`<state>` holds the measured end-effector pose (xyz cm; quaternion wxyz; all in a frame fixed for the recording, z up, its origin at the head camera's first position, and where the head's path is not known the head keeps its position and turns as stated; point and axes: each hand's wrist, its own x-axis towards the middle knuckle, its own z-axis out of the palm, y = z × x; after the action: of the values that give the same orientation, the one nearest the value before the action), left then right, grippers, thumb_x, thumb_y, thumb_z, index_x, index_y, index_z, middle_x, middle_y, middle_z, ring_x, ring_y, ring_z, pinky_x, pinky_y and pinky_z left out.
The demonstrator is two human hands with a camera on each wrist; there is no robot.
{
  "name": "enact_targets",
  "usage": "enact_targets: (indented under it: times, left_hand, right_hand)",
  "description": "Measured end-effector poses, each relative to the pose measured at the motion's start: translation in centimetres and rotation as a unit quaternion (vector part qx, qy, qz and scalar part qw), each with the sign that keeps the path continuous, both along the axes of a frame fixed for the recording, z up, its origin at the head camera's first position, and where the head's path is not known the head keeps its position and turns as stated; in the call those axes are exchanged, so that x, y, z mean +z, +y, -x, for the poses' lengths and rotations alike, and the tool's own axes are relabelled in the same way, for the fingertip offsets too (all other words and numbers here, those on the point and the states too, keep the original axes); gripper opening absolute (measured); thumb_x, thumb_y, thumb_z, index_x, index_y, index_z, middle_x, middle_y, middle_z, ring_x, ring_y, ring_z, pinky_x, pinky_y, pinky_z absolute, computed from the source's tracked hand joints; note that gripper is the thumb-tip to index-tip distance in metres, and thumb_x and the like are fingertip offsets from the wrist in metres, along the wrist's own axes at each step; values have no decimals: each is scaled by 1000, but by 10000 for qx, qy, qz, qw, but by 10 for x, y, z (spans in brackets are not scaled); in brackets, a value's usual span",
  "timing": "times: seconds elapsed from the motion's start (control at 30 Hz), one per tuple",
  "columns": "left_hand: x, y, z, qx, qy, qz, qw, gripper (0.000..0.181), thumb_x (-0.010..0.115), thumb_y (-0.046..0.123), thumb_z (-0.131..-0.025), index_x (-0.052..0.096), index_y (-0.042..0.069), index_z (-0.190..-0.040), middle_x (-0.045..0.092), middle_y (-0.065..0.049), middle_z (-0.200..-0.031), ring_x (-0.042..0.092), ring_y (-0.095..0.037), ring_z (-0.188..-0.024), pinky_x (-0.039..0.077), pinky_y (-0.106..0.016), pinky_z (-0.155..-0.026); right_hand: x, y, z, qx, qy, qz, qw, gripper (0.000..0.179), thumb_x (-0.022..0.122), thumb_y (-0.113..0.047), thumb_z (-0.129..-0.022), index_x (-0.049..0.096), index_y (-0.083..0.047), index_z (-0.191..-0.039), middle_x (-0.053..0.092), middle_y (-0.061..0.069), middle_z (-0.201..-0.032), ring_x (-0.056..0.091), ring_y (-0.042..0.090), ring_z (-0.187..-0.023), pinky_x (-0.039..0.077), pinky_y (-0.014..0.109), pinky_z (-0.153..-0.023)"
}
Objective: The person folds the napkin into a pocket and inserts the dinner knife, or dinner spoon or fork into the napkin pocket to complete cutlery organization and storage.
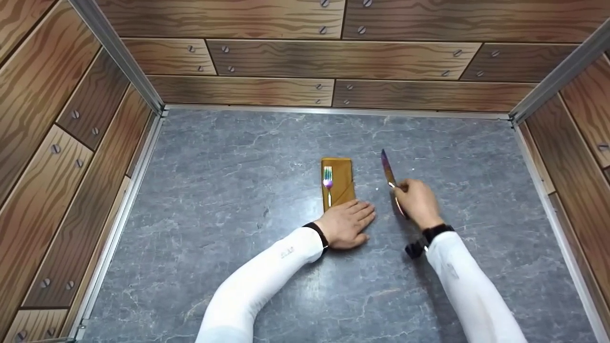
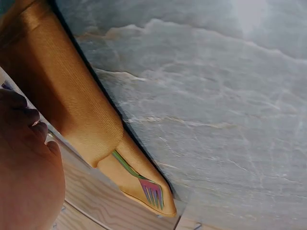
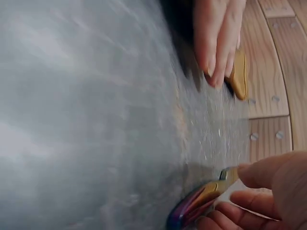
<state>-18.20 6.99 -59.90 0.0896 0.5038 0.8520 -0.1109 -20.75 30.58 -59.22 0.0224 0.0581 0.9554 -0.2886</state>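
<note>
A mustard-brown cutlery pouch (image 1: 342, 177) lies upright in the middle of the floor in the head view. Out of its pocket shows a rainbow-coloured fork (image 2: 151, 189), tines toward the far end. My left hand (image 1: 345, 225), fingers straight, lies over the pouch's near end and hides it. To the right, my right hand (image 1: 420, 204) grips a table knife (image 1: 387, 167) by its handle, the purple-and-gold blade pointing away from me. In the right wrist view the iridescent knife handle (image 3: 192, 205) passes under the thumb and curled fingers.
Grey marbled flooring (image 1: 228, 190) surrounds the pouch. Wood-patterned panels (image 1: 276, 57) close off the back and both sides, with metal rails (image 1: 286, 110) along the bottom edges. A dark wrist device (image 1: 417, 248) hangs beside the right wrist.
</note>
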Motion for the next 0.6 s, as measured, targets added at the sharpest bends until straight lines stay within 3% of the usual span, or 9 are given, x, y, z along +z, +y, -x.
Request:
enact_targets:
  times: [0.27,0.43,0.6]
  left_hand:
    - [-2,2,-1,102,-130,-118,9998,68,22,53,-109,20,13,-164,17,-4,-170,13,-19,-156,6,-34,-126]
    - [-3,3,-1,221,-236,-277,9991,67,24,52,-110,23,13,-164,20,-4,-170,14,-19,-156,7,-34,-126]
    - [-3,5,-2,296,-303,-451,9981,66,27,50,-109,26,12,-163,23,-4,-169,16,-20,-155,9,-34,-125]
  right_hand:
    - [8,1,20,-111,-558,-357,9977,26,71,-24,-91,77,1,-90,74,21,-90,68,37,-79,54,51,-71]
    - [14,-2,28,-190,-995,-627,9929,26,72,-28,-87,76,-5,-75,73,13,-79,63,30,-67,52,46,-61]
    - [16,-6,32,-276,-1400,-777,9867,32,75,-35,-85,74,-5,-73,70,10,-76,58,26,-62,49,41,-56]
